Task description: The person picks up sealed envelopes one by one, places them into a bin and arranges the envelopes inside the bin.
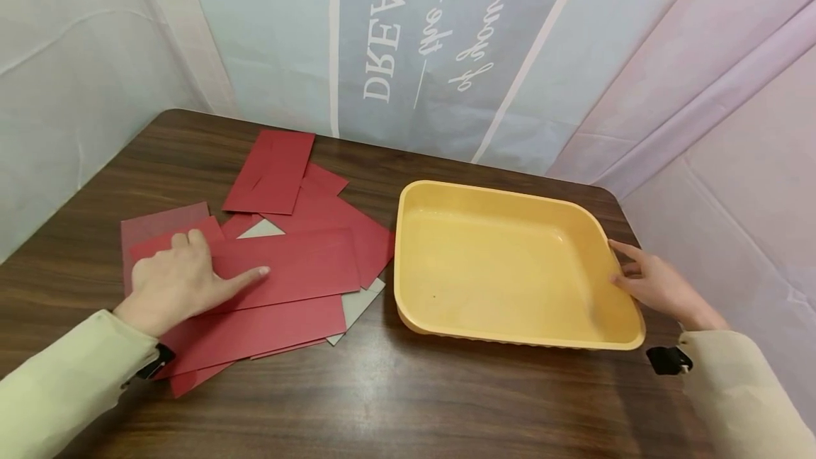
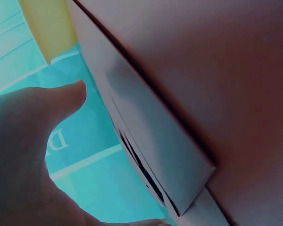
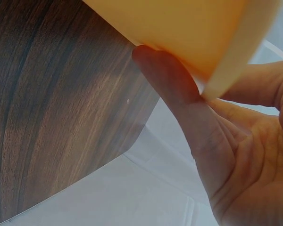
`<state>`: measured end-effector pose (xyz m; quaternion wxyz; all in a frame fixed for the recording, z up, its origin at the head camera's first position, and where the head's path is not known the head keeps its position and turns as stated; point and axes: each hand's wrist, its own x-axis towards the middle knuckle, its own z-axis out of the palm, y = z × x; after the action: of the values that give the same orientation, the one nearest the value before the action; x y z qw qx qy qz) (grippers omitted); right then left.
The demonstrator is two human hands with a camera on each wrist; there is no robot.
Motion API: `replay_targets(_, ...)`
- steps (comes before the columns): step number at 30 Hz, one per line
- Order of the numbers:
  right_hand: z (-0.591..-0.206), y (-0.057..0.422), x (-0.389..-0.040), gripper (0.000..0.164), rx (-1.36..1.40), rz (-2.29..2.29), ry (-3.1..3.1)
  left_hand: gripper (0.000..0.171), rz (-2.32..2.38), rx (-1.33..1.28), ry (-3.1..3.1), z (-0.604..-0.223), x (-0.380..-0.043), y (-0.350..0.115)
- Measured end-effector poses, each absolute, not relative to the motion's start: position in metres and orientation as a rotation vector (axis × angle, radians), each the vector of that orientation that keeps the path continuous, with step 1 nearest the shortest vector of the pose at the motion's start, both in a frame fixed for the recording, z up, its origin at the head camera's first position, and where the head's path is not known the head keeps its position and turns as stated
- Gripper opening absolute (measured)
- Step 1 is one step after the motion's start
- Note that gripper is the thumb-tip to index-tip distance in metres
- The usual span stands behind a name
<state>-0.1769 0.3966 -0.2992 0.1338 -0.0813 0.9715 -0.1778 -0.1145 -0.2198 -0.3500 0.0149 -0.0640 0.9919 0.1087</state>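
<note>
My left hand (image 1: pixel 178 275) is over a loose pile of red envelopes (image 1: pixel 299 268), its thumb stretched out to the right. In the left wrist view, the thumb (image 2: pixel 68 96) stands apart from the tilted edges of the envelopes (image 2: pixel 165 155). A few pale grey envelopes (image 1: pixel 363 307) poke out from beneath the red ones. To the right is a yellow plastic tub (image 1: pixel 491 268) with rounded corners and nothing inside. My right hand (image 1: pixel 659 289) pinches its right rim; the right wrist view has the tub's wall (image 3: pixel 179 23) between thumb and fingers.
Everything lies on a dark wood-grain table (image 1: pixel 357 402). One red envelope (image 1: pixel 270 172) rests at the back of the pile, near the table's far edge. Behind the table hangs a pale blue cloth (image 1: pixel 280 34) with white lettering, and light curtains border both sides.
</note>
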Motion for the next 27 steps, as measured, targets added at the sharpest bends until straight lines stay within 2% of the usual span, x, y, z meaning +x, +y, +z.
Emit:
replay_targets(8, -0.301, 0.398, -0.176, 0.067, -0.241, -0.492, 2.829, 0.100, 0.292, -0.253, 2.957, -0.357, -0.119, -0.225)
replay_targets(27, -0.301, 0.396, -0.175, 0.067, -0.238, -0.483, 2.843, 0.102, 0.409, -0.246, 2.862, -0.365, -0.126, -0.234)
